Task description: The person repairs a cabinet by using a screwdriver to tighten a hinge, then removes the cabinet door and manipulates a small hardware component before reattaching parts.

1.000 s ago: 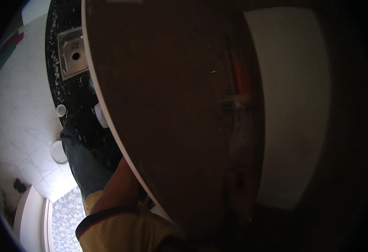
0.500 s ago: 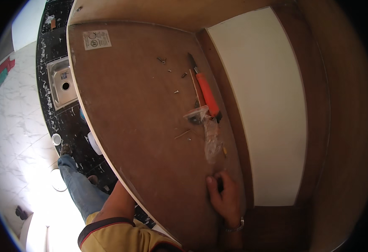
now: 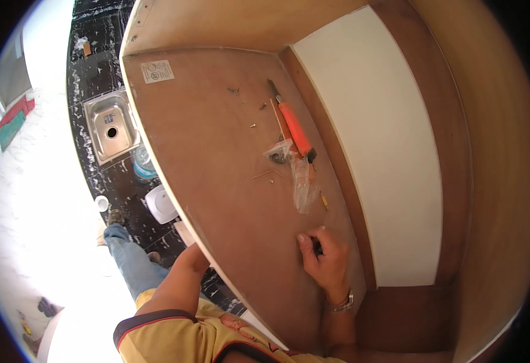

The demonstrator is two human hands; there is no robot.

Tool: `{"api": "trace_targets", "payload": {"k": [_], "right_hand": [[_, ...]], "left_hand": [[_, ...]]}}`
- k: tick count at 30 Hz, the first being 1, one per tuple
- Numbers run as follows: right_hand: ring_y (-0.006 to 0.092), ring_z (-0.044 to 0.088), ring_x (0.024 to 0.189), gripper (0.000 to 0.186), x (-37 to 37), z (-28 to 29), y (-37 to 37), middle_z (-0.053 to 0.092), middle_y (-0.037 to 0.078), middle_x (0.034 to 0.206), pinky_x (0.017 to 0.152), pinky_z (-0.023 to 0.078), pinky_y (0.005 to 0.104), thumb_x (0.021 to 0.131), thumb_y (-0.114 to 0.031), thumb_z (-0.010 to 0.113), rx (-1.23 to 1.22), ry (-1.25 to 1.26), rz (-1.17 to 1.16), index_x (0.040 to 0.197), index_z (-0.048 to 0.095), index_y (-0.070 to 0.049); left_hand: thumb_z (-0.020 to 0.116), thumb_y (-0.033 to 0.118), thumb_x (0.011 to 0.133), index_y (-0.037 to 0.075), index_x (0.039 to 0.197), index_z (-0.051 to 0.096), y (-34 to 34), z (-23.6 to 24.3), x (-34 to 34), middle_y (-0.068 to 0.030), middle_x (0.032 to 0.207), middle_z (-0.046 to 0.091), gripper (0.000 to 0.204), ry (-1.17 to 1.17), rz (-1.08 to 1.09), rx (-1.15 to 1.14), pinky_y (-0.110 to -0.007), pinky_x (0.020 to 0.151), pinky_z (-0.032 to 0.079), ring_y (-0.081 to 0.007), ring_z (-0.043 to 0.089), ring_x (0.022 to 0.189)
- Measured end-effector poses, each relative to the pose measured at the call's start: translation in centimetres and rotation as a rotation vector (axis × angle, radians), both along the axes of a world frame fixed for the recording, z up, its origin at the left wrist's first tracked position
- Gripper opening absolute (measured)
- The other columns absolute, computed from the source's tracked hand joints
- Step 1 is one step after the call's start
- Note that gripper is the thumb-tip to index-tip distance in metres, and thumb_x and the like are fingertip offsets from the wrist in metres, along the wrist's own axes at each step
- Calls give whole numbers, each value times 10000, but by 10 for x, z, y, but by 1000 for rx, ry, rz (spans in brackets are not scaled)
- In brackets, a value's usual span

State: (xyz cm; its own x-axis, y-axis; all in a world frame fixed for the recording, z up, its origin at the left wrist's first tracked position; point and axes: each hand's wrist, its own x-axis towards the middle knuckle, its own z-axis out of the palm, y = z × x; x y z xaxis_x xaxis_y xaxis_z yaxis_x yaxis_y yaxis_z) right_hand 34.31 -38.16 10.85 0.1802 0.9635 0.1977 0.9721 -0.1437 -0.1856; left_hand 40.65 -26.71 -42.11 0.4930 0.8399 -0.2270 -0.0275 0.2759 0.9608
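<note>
Brown panel (image 3: 216, 157), right edge: we're likely bracing.
Right hand (image 3: 327, 253): curled, grasp unclear; loosening likely needed next.
Left hand: hidden, can't tell.

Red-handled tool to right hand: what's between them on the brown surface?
The clear plastic bag and a small yellow stick lie between the red-handled tool and right hand, seen in the head view.

At ten o'clock, a steel sink (image 3: 123, 138) sits in a black, white-streaked counter (image 3: 118, 189). Toward nine are a blue-tinted container (image 3: 144, 163), a white container (image 3: 161, 204) and a white cup (image 3: 101, 203); further out, a red-and-green cloth (image 3: 13, 127).
</note>
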Motion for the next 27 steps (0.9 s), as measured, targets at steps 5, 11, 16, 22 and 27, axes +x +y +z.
{"api": "trace_targets", "payload": {"k": [5, 11, 16, 22, 27], "right_hand": [[312, 622, 724, 68, 4, -3, 11, 652, 111, 839, 650, 501, 409, 942, -109, 684, 131, -45, 310, 982, 669, -57], [307, 643, 783, 95, 30, 2, 13, 677, 132, 901, 700, 508, 400, 962, -104, 638, 345, 132, 272, 994, 671, -21], [346, 706, 938, 271, 48, 16, 122, 720, 193, 1024, 804, 553, 425, 956, -206, 679, 311, 179, 70, 1112, 683, 15], [413, 711, 950, 420, 79, 21, 210, 733, 225, 944, 842, 554, 478, 931, -350, 687, -50, 195, 139, 1066, 712, 47], [370, 726, 834, 396, 120, 1, 206, 722, 223, 848, 739, 556, 466, 940, -346, 676, 46, -60, 63, 1062, 720, 27]], "left_hand": [[767, 173, 897, 6, 1347, 607, -3, -8, -85, -92, 1135, 720, 506, -684, 555, -507, -364, 916, 531, -250, 689, 1014], [620, 81, 1003, 14, 1203, 586, 57, 262, -302, -13, 908, 587, 214, -290, 957, 67, -255, 699, 477, -87, 555, 800], [676, 29, 962, 20, 1048, 680, 65, 460, -314, -41, 888, 678, 87, -326, 656, 849, -267, 737, 519, -136, 641, 816], [658, 82, 867, 23, 1034, 740, 100, 496, -219, -181, 1053, 722, 195, 133, -75, 1507, -420, 848, 579, -332, 708, 985], [611, 105, 849, 27, 952, 727, 93, 524, -175, -166, 1039, 735, 174, 737, -522, 1446, -435, 793, 603, -360, 726, 953]]}}
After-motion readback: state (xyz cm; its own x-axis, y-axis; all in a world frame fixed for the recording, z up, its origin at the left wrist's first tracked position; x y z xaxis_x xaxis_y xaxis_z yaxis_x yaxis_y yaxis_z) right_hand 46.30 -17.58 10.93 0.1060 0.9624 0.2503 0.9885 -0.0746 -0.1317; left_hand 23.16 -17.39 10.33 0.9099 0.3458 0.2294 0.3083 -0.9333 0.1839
